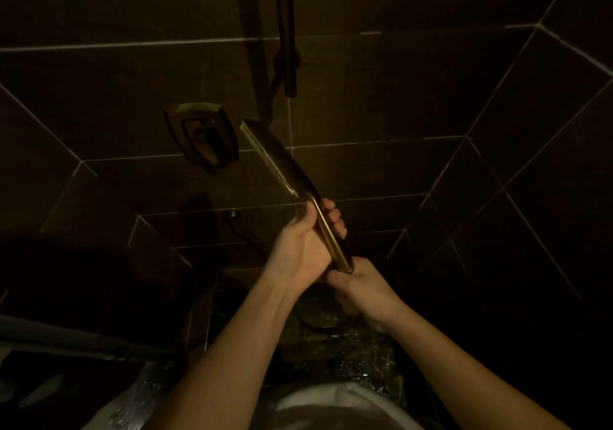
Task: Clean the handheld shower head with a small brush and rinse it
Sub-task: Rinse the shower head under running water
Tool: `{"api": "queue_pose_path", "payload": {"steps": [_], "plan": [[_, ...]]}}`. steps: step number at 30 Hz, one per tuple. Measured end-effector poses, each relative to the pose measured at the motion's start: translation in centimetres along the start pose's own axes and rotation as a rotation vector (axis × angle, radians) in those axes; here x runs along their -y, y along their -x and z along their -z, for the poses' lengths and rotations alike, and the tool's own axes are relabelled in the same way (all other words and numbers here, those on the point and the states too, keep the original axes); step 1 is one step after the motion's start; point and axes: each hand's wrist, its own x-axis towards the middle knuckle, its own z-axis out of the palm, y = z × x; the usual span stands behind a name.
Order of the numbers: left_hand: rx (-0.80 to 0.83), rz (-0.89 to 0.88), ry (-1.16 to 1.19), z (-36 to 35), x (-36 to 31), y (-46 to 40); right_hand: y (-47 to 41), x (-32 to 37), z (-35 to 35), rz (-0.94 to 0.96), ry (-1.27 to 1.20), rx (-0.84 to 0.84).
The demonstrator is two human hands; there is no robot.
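Left hand (303,247): gripping the handle of the shower head (282,161), fingers curling fully round the upper handle, fingertips (335,219) showing on its right side, thumb lying up along its left side.

Right hand (365,283): closing round the bottom end of the handle, just below the left hand; wrapping the hose joint there, though the fingers themselves are turning away from the camera and staying mostly hidden.

Shower head: brass-coloured, flat and rectangular, being held in the air in front of the tiled wall (398,98), tilting up and to the left, narrow edge facing the camera. Not touching the wall. Spray face not readable in the dim light.

Wall control plate (202,137): sitting on the tiled wall just left of the shower head's upper end, apart from it.

Vertical rail (288,31): running down the wall above the shower head.

Hose (318,320): looping below the hands, over the wet floor (358,363).

Brush: not identifiable in either hand.
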Motion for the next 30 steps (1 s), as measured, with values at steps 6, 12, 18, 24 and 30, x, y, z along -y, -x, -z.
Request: {"api": "queue_pose_path", "payload": {"steps": [6, 12, 18, 24, 30], "plan": [[-0.057, -0.112, -0.179, 0.1, -0.3, -0.7, 0.1, -0.7, -1.5, 0.056, 0.046, -0.034], [-0.081, -0.048, -0.321, -1.2, -0.9, 0.0, -0.5, -0.9, -2.3, 0.018, 0.075, -0.085], [-0.023, 0.008, -0.119, -1.4, -1.8, 0.9, -0.7, 0.0, -1.7, 0.135, 0.081, -0.198], [0.006, -0.091, -0.224, -2.0, -1.3, 0.8, -0.3, 0.4, -1.9, 0.199, 0.087, -0.203], [-0.031, -0.158, -0.187, -1.8, -1.7, 0.6, 0.2, 0.0, -2.5, 0.167, 0.193, -0.174]]}}
